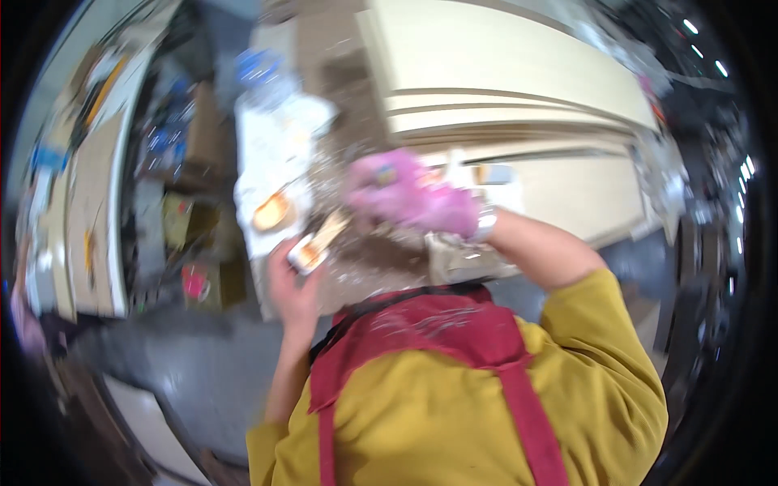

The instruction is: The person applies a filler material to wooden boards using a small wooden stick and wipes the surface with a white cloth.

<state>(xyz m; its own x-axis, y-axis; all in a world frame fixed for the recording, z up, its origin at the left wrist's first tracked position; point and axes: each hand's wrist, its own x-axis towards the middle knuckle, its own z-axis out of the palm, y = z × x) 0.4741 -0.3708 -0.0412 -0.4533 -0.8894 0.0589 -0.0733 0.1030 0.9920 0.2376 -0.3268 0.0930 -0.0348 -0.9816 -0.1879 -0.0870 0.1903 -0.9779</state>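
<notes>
My bare left hand (293, 285) is closed round a small white container (309, 256) smeared with orange-brown stuff. A pale flat wooden stick (331, 228) slants up from the container, leaning to the right. Just beyond that hand is a round tub (274, 212) with cream and orange contents, on a white sheet (279, 150). In a pink glove, my right hand (413, 193) hovers over the bench, blurred, its fingers curled. A small greenish-blue patch shows at its fingers; what they hold is too smeared to name.
Large pale boards (502, 57) are stacked at the far right of the brown, dusty bench (340, 146). A small grey and orange item (494, 174) lies by the right wrist. A clear bottle with blue (263, 73) is at the far left. Cardboard boxes (212, 283) stand left of the bench.
</notes>
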